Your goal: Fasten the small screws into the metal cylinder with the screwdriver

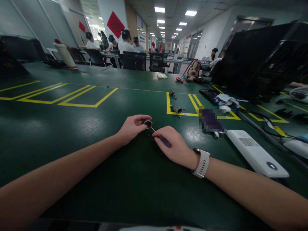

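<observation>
1. The left hand [131, 129] pinches a small round metal part [148, 123] between thumb and fingers, just above the green table [108, 192], near the middle of the view; its round end faces the right hand.
2. The right hand [175, 146] is closed around the purple handle of a small screwdriver [165, 141], whose shaft points at the metal part; I cannot tell whether the tip touches it.
3. Tiny dark bits [148, 135] lie on the table between the hands.
4. Beyond the right hand, a larger metal fitting [176, 109] and a smaller metal fitting [172, 93] lie on their sides near a yellow tape outline [168, 103].
5. A red-handled screwdriver [180, 80] lies farther back.
6. A white box [256, 154] rests beyond the right forearm, which wears a pale-strapped watch [203, 163].
</observation>
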`<state>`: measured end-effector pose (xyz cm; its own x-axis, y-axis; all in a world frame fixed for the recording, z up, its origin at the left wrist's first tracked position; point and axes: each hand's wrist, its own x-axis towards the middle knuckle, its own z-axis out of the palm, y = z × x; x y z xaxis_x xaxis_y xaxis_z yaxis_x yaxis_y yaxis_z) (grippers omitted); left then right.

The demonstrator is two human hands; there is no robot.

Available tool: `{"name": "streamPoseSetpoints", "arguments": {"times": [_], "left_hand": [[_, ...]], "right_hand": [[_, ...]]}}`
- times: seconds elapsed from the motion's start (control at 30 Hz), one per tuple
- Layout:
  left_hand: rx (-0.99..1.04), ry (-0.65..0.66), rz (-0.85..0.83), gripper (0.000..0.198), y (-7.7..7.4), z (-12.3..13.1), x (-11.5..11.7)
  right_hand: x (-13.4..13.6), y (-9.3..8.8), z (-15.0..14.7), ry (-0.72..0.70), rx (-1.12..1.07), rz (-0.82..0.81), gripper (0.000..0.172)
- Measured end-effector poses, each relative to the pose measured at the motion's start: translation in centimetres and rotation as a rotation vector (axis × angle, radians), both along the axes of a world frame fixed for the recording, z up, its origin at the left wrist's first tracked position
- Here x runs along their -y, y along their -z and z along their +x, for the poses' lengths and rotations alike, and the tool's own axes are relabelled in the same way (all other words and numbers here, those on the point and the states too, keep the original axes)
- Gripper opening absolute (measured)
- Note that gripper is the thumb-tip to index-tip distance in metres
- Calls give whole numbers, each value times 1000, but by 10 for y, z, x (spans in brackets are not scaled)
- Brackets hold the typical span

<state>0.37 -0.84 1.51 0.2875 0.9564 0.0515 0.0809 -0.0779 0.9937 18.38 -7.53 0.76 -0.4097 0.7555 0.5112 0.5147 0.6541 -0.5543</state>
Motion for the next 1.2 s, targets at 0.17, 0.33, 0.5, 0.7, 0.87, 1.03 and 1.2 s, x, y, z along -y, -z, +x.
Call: {"name": "streamPoseSetpoints", "arguments": {"times": [0.17, 0.33, 0.5, 0.7, 0.87, 1.03, 1.2], "left_hand": [[-13, -13, 10, 38, 0, 1, 0], [-2, -27, 3, 34, -1, 3, 1], [8, -31, -7, 36, -1, 3, 1], [20, -25, 8, 33, 0, 3, 0], [9, -38, 17, 30, 0, 3, 0], [9, -34, 19, 31, 1, 3, -1], [12, -48, 0, 31, -3, 4, 2]], "right_hand": [[-1, 0, 0, -21, 15, 9, 17], [1, -1, 0, -47, 35, 35, 16], [2, -1, 0, -59, 65, 35, 18], [1, -2, 0, -64, 44, 30, 18], [2, -3, 0, -62, 21, 38, 17], [2, -3, 0, -62, 15, 29, 18], [2, -2, 0, -68, 15, 26, 17]]}}
